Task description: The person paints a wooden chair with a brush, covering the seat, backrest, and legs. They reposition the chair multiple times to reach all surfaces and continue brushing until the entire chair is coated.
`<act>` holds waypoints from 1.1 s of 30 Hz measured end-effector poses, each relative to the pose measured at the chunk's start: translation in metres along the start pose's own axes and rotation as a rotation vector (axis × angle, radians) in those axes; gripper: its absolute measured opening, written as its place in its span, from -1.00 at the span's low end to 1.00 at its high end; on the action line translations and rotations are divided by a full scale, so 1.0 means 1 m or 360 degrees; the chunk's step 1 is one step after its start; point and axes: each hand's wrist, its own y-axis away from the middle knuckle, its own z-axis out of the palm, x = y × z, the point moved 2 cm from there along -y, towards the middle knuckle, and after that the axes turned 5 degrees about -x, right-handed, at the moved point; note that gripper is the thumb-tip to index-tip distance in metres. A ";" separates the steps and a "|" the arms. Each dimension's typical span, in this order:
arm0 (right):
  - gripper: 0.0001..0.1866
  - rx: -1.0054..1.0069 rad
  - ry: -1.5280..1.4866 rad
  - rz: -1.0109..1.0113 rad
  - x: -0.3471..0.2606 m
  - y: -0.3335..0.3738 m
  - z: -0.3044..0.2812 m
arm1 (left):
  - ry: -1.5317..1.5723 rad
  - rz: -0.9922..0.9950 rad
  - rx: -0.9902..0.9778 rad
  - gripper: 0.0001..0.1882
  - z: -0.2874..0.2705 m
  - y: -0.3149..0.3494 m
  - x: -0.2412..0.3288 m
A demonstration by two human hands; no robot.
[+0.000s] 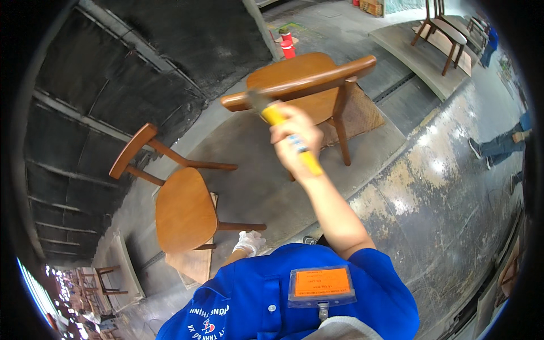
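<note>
My bare right hand (pixel 297 139) is closed round a tool with a yellow handle (pixel 309 161). The tool's dark end is smeared by motion, so its kind cannot be told; it overlaps the top backrest rail (pixel 317 78) of a brown wooden chair (pixel 290 63). That chair stands in front of me with its back toward me. My left hand (pixel 249 242), in a white glove, is low beside the leg (pixel 241 226) of a second brown wooden chair (pixel 186 211) on the left. Its fingers are not clear, nor whether it touches the leg.
The front chair stands on a grey platform (pixel 374 136) with a woven brown mat (pixel 362 116). A wooden board (pixel 192 263) lies under the left chair. Dark panelled walls (pixel 187 34) rise at left. Red containers (pixel 288 50), another chair (pixel 445 31) and a person's legs (pixel 501 143) are farther off.
</note>
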 end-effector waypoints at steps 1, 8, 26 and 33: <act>-0.84 0.0341 0.0176 0.0026 0.003 -0.003 -0.009 | 0.0096 -0.0021 -0.0041 -0.44 0.004 0.001 -0.012; -0.90 -0.0039 0.0895 -0.0162 -0.004 0.015 0.067 | -0.0874 0.0073 -0.0312 -0.48 0.030 0.019 -0.066; -0.78 -0.0431 0.1074 0.0007 -0.003 -0.108 -0.089 | -0.0706 0.0340 -0.0151 -0.56 0.032 -0.056 -0.064; -0.73 0.0555 -0.0179 0.0566 0.084 -0.107 -0.241 | -0.0287 0.0046 -0.0193 -0.57 0.016 -0.050 -0.056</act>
